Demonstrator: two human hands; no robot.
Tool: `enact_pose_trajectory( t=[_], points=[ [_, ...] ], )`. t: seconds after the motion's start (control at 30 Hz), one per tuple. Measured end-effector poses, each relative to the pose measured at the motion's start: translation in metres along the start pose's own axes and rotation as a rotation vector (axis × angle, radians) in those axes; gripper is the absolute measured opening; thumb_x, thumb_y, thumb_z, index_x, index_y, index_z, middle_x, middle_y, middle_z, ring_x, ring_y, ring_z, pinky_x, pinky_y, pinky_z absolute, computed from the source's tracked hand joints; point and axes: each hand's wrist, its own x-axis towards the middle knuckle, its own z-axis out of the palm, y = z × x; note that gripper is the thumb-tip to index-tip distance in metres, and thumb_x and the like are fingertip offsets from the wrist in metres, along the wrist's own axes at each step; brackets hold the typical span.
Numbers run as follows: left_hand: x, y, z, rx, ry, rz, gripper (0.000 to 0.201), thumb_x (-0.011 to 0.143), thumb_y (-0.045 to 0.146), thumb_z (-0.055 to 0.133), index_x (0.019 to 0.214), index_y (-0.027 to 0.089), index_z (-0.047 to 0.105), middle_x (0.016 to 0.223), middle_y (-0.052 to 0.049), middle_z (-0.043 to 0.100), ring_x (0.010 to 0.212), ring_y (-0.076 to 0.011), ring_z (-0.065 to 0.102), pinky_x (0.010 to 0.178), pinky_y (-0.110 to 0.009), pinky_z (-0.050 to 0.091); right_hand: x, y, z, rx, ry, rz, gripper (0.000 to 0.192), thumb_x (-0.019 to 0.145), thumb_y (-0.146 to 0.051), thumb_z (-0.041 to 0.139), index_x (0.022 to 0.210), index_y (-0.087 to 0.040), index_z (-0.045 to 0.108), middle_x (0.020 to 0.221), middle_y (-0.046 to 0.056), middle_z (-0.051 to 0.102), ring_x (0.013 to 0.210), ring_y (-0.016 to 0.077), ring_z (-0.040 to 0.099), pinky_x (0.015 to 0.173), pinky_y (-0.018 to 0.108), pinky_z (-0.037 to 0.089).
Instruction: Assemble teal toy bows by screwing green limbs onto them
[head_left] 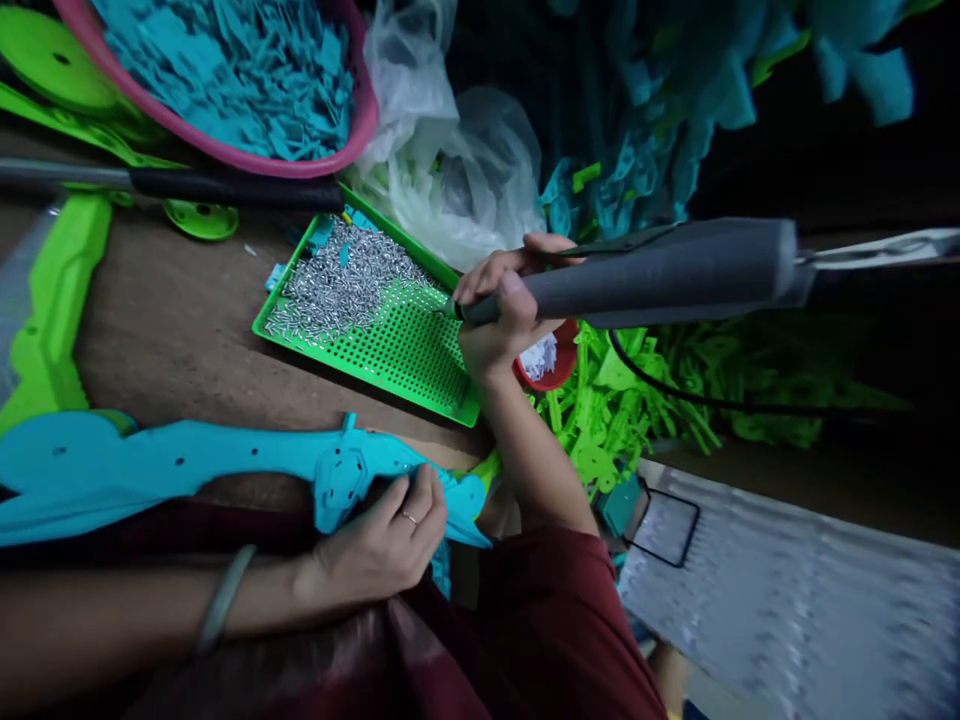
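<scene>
A long blue plastic part point(247, 455) lies along the table's near edge, close to my body. The fingers of my left hand point(394, 535) are pinched together over its right end; whether a small screw is between them I cannot tell. A smaller blue piece point(341, 478) sits on the long part just left of those fingers. My right hand point(506, 310) is wrapped around a grey power screwdriver point(660, 280), its tip pointing left over a green perforated tray point(405, 370). Loose silver screws point(345, 280) are heaped in the tray's left half.
A pink tub point(364, 110) of small blue pieces stands at the back left, near a clear plastic bag point(480, 160). Right of the tray are a red bowl point(566, 365) and piled green parts point(607, 400). A black-sleeved bar point(232, 188) crosses the left side.
</scene>
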Motion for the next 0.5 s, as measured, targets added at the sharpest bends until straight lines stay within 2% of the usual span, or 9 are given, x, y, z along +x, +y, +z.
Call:
enact_pose_trajectory(
  t=[0.07,0.2,0.33,0.4,0.5],
  points=[
    [0.003,0.001,0.007,-0.049,0.032,-0.03,0.034,0.094,0.017,0.043,0.119,0.009,0.066,0.112,-0.01,0.069,0.109,-0.0227,0.06,0.093,-0.037,0.048,-0.004,0.002,-0.002,0.013,-0.022,0.001,0.034,0.082,-0.054,0.056,0.102,-0.032,0.04,0.059,-0.009,0.033,0.041,0.0117,0.039,0.039,0.028,0.038],
    [0.01,0.005,0.022,-0.203,0.099,-0.004,0.032,0.095,0.016,0.045,0.12,0.014,0.066,0.129,-0.008,0.063,0.124,-0.0227,0.053,0.101,-0.037,0.046,-0.007,0.004,-0.006,-0.01,-0.04,-0.011,0.034,0.084,-0.058,0.055,0.1,-0.033,0.039,0.059,-0.008,0.03,0.041,0.012,0.037,0.037,0.027,0.036],
    [0.014,0.012,0.031,-0.216,0.127,0.079,0.029,0.096,0.02,0.046,0.114,0.011,0.068,0.124,-0.012,0.066,0.12,-0.0253,0.058,0.096,-0.035,0.049,-0.002,0.009,0.001,0.063,-0.011,-0.018,0.032,0.083,-0.054,0.061,0.098,-0.032,0.042,0.058,-0.008,0.033,0.041,0.0109,0.037,0.039,0.027,0.036],
    [0.014,0.015,0.032,-0.198,0.159,0.072,0.029,0.096,0.02,0.048,0.111,0.008,0.069,0.121,-0.014,0.068,0.116,-0.026,0.061,0.092,-0.034,0.05,-0.001,0.0,0.003,0.119,0.03,-0.004,0.027,0.083,-0.048,0.063,0.098,-0.031,0.047,0.059,-0.008,0.036,0.042,0.0108,0.039,0.04,0.027,0.037],
    [0.013,0.017,0.032,-0.184,0.195,0.036,0.028,0.095,0.02,0.05,0.112,0.007,0.068,0.12,-0.014,0.068,0.113,-0.0254,0.063,0.092,-0.033,0.05,-0.012,-0.036,-0.005,0.198,0.058,0.014,0.02,0.081,-0.039,0.065,0.096,-0.031,0.054,0.058,-0.008,0.037,0.042,0.0095,0.04,0.039,0.025,0.038]
  ],
)
